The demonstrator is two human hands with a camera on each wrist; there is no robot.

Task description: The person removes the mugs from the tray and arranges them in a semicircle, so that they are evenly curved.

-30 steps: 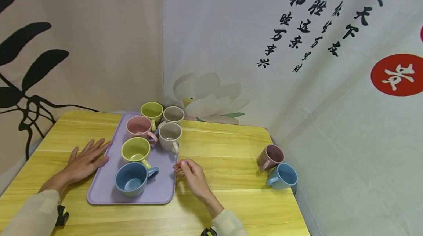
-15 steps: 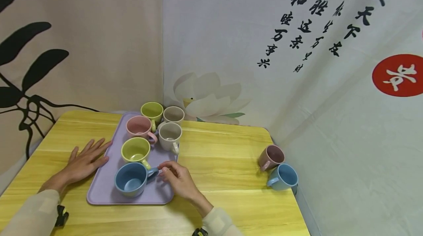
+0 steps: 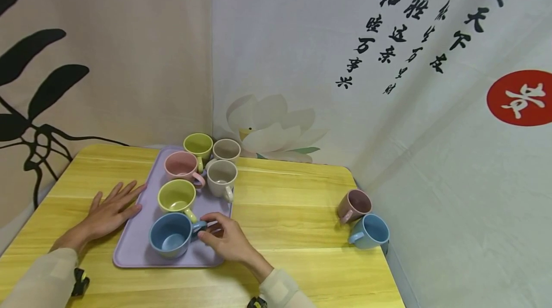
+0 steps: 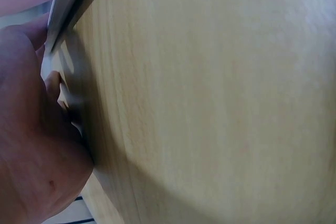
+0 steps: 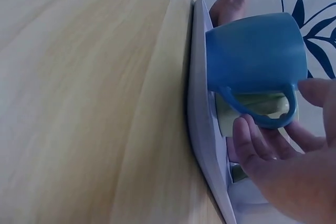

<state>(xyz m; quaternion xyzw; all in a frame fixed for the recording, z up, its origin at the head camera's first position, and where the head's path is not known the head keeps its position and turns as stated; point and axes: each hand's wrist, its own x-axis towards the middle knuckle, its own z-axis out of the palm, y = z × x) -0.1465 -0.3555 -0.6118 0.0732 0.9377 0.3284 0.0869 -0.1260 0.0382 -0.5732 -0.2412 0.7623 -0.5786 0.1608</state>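
One blue mug (image 3: 168, 243) stands upright on the lavender tray (image 3: 133, 256), between the left hand (image 3: 109, 211) and the right hand (image 3: 230, 240), its handle (image 3: 199, 225) facing the right. Right hand: partly open, fingers bent and reaching the handle, thumb held a little apart from them with the handle between; whether it has a firm hold cannot be told. Left hand: open, fingers straight and spread, palm down, fingertips at the tray's near-side rim; it grips nothing.

Ahead of the hands, also on the tray: a yellow-green mug (image 3: 174, 198) just beyond the blue mug, then a pink mug (image 3: 181, 168), then a green mug (image 3: 198, 144) furthest off. Directly forward of the right hand, a pale grey mug (image 3: 221, 174) stands at the tray's right edge, with a second grey mug (image 3: 226, 148) just behind it; whether that one rests on the tray cannot be told.

Well to the right of the right hand, a brown mug (image 3: 353, 205) and a light blue mug (image 3: 369, 232) stand side by side near the edge of the table (image 3: 293, 269).
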